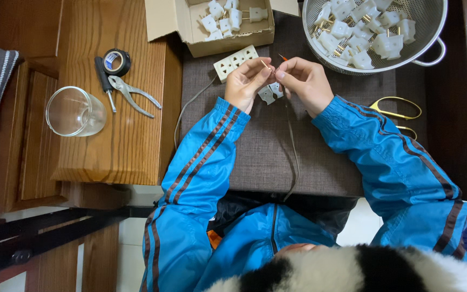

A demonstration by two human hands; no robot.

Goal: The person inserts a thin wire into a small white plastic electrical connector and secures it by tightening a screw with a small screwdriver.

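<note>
While both forearms in blue sleeves reach forward over the grey mat (pixel 255 157) on the worktop, the two hands meet just above its upper middle. Left hand (pixel 247 82): fingers pinched narrow on a bared copper wire end (pixel 266 65). Right hand (pixel 305 81): fingers curled, grip closed on the thin grey cable (pixel 292 146), whose orange-tipped end shows just above the knuckles; the cable trails from the hands down across the mat toward the body. White plug halves (pixel 270 93) lie on the mat directly beneath the hands — touching neither, as far as can be seen.

Containers, relative to the mat:
- cardboard box (pixel 228 40) at its upper edge, open, holding a few white plug parts;
- metal colander (pixel 425 38) at its upper right, filled with white plugs with brass prongs;
- glass cup (pixel 75 111) well to the left, on wood — contents not discernible.
</note>
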